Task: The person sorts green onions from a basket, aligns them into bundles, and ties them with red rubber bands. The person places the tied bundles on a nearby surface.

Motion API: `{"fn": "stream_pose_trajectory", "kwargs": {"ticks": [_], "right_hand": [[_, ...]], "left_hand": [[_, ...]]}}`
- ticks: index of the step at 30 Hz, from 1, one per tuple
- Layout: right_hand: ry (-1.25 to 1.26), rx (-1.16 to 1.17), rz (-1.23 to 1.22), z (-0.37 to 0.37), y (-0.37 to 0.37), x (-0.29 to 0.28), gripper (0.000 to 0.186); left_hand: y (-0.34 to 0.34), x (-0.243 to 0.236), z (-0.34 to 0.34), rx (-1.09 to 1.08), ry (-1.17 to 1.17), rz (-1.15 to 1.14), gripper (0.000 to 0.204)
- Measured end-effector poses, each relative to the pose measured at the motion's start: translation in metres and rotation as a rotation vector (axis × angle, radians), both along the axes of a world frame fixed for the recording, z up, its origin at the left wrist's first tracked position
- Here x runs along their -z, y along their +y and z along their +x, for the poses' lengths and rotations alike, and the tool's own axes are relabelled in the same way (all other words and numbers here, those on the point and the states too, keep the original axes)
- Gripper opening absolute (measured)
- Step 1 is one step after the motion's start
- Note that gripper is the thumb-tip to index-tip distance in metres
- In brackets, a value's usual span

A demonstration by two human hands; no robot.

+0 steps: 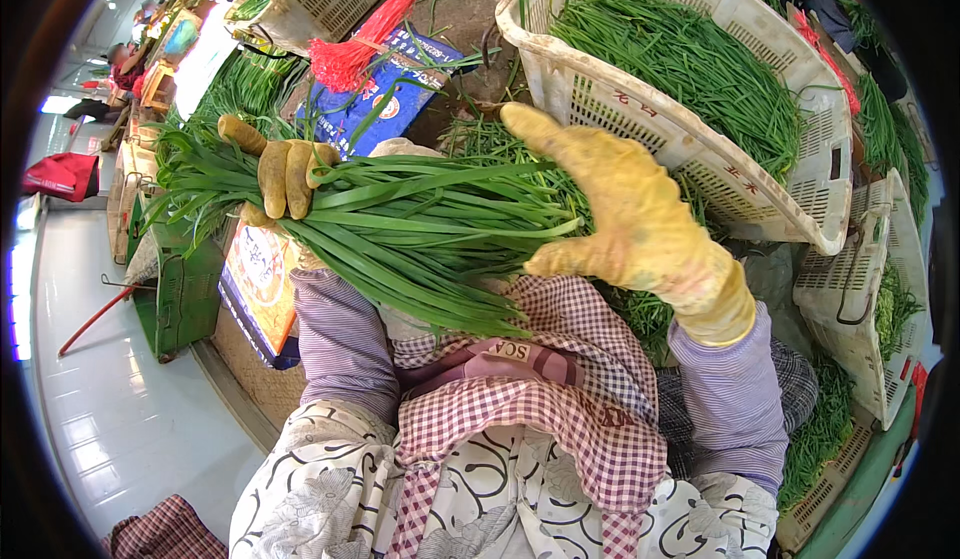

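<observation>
Left hand [285, 174], yellow-gloved, curled fingers [297, 179] clamped tight, the left forearm [345, 344] behind them! And there, the right hand [625, 199], gloved too, gapes wide: thumb [560, 256] well apart from its extended fingers [545, 139], right forearm [725, 389] angled behind.

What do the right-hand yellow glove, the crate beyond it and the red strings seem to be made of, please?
Yellow glove: probably rubber, matte, stained, with a creased cuff. Crate: likely rigid plastic, dull whitish, with regular slots. Red strings: perhaps plastic ribbon, slightly shiny, bundled in thin strands.

Green leaf bunch [430, 214], crosswise, fanned toward right.
</observation>
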State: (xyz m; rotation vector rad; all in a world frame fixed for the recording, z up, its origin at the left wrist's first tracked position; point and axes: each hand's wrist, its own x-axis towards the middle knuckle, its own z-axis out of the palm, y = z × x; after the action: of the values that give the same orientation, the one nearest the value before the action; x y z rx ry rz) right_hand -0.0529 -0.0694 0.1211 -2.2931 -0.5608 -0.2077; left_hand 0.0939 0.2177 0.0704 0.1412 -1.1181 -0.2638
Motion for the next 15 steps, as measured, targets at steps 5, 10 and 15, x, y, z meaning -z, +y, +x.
{"fn": "stream_pose_trajectory", "kwargs": {"ticks": [5,10,15], "right_hand": [[-0.197,0.004,-0.081,-0.006,0.011,0.016,0.043],[-0.202,0.044,-0.049,-0.027,-0.015,0.032,0.022],[0.643,0.632,-0.411,-0.047,-0.091,0.067,0.021]], "left_hand": [[0.006,-0.004,0.003,0.017,-0.076,0.015,0.081],[0.014,-0.007,0.007,0.04,-0.147,0.027,0.084],[0.022,-0.015,0.015,0.086,-0.286,0.007,0.083]]}}
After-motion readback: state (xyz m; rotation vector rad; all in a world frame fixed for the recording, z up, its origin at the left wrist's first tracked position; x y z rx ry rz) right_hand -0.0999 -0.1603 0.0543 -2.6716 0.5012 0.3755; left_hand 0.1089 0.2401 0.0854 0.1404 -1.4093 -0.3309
